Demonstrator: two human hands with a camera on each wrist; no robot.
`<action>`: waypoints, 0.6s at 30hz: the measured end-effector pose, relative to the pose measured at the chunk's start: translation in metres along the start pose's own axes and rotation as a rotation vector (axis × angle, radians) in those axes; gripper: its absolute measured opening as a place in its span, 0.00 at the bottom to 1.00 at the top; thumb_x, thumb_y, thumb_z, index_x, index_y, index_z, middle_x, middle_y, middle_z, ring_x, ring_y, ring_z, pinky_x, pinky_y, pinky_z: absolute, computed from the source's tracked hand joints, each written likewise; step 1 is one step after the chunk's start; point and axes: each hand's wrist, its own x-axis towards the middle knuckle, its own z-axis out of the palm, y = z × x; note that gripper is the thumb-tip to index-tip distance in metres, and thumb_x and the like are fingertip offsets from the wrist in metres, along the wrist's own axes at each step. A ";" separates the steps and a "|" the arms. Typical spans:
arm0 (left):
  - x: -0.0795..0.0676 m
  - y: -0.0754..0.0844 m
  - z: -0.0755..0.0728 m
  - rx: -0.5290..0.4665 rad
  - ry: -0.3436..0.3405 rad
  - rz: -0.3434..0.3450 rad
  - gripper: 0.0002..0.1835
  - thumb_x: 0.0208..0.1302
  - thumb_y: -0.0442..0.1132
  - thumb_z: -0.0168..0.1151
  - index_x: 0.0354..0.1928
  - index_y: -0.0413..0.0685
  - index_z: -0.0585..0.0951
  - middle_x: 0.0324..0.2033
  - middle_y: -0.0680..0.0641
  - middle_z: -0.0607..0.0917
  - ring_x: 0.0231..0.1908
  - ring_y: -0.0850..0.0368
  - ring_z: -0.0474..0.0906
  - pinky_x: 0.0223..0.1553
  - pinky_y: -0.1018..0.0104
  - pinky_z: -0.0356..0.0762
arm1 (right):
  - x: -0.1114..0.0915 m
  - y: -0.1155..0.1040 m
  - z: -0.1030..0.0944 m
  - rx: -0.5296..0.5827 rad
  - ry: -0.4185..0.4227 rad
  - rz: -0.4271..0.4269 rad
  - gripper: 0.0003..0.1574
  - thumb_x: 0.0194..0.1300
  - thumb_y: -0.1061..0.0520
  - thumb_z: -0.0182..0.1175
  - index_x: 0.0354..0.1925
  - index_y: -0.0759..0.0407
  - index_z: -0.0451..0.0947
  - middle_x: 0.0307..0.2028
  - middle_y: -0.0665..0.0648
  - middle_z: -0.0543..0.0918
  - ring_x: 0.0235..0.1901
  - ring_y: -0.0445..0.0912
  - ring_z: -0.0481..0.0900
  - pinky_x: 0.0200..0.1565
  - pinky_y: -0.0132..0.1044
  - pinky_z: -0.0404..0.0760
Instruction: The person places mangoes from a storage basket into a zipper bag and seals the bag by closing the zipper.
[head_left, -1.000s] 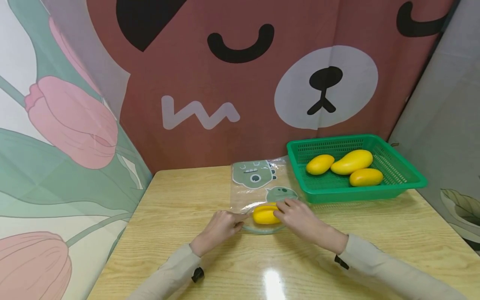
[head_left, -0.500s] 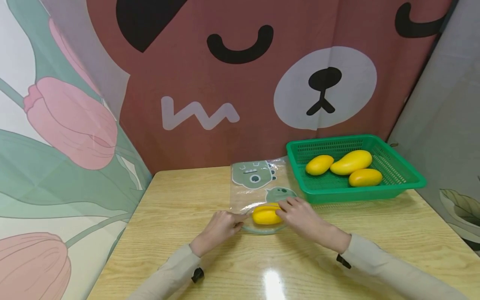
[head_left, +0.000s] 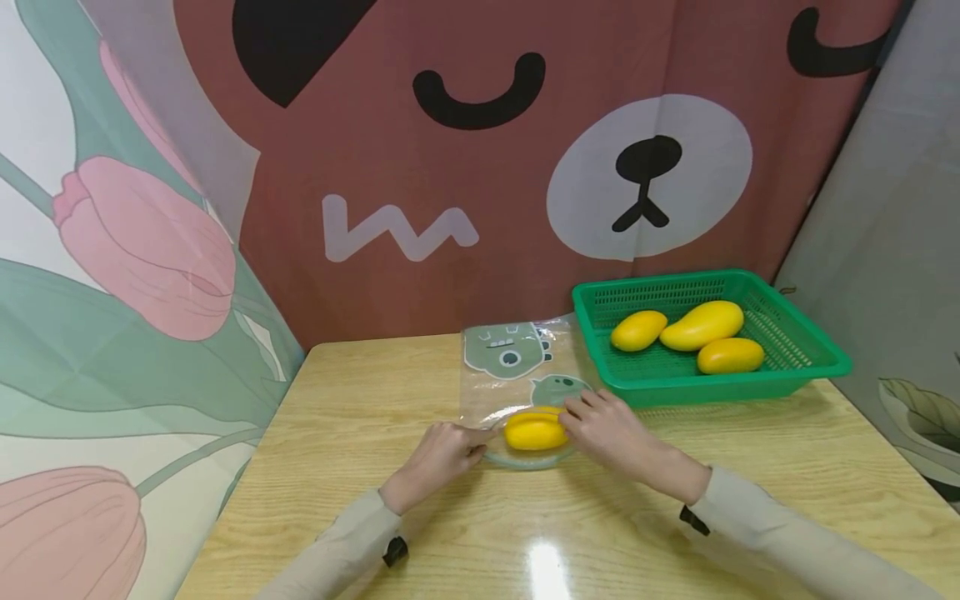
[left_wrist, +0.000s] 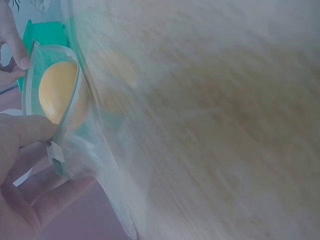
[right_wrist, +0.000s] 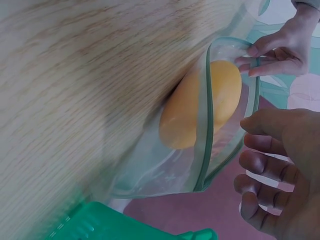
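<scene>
A yellow mango (head_left: 536, 431) lies inside the mouth of a clear zip bag (head_left: 487, 396) printed with green cartoon figures. The bag's mouth faces me and stands open in a loop. At the mouth's left corner my left hand (head_left: 442, 457) pinches the rim, beside a small white slider (left_wrist: 55, 151) seen in the left wrist view. My right hand (head_left: 606, 429) is at the mouth's right side, its fingertips right at the rim. In the right wrist view the fingers (right_wrist: 267, 165) are loosely bent, apart from the mango (right_wrist: 200, 105).
A green plastic basket (head_left: 712, 389) with three mangoes (head_left: 703, 325) stands at the back right, close beside the bag. Behind the wooden table (head_left: 360, 400) hangs a brown curtain (head_left: 420, 292) with a bear face. Floral cloth (head_left: 172, 375) hangs at the left.
My right hand has drawn back slightly to the right, off the mango, so more of the mango shows. The left hand keeps its place at the bag's rim.
</scene>
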 end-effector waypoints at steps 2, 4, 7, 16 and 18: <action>0.000 0.000 0.000 -0.004 0.002 0.002 0.17 0.55 0.28 0.71 0.48 0.43 0.88 0.32 0.49 0.89 0.18 0.69 0.63 0.19 0.78 0.62 | 0.000 0.001 -0.001 0.001 -0.005 0.006 0.11 0.55 0.58 0.74 0.34 0.57 0.81 0.32 0.54 0.77 0.31 0.51 0.72 0.31 0.42 0.76; 0.000 0.000 0.000 -0.007 0.003 0.002 0.17 0.56 0.28 0.71 0.49 0.44 0.88 0.33 0.49 0.89 0.18 0.69 0.62 0.18 0.78 0.62 | 0.000 0.001 -0.002 0.002 -0.011 0.011 0.11 0.55 0.58 0.74 0.34 0.57 0.81 0.31 0.54 0.77 0.31 0.50 0.72 0.31 0.42 0.76; 0.000 0.000 0.000 -0.011 0.005 0.004 0.17 0.56 0.28 0.71 0.49 0.44 0.88 0.34 0.49 0.89 0.18 0.69 0.62 0.18 0.77 0.61 | 0.000 0.002 -0.003 0.003 -0.021 0.019 0.11 0.56 0.58 0.74 0.35 0.58 0.81 0.31 0.54 0.77 0.30 0.50 0.71 0.30 0.42 0.76; -0.001 -0.001 0.002 -0.013 0.008 0.009 0.17 0.56 0.28 0.71 0.49 0.43 0.87 0.36 0.48 0.89 0.18 0.69 0.61 0.18 0.78 0.61 | 0.000 0.006 -0.008 -0.004 -0.040 0.047 0.13 0.55 0.56 0.75 0.36 0.58 0.82 0.31 0.54 0.77 0.32 0.51 0.73 0.34 0.44 0.79; -0.001 -0.001 0.001 -0.014 0.008 0.008 0.17 0.56 0.28 0.71 0.49 0.43 0.87 0.37 0.47 0.89 0.17 0.69 0.60 0.18 0.78 0.60 | -0.001 0.007 -0.007 -0.011 -0.030 0.046 0.12 0.54 0.57 0.75 0.36 0.57 0.82 0.30 0.54 0.77 0.32 0.51 0.73 0.33 0.43 0.78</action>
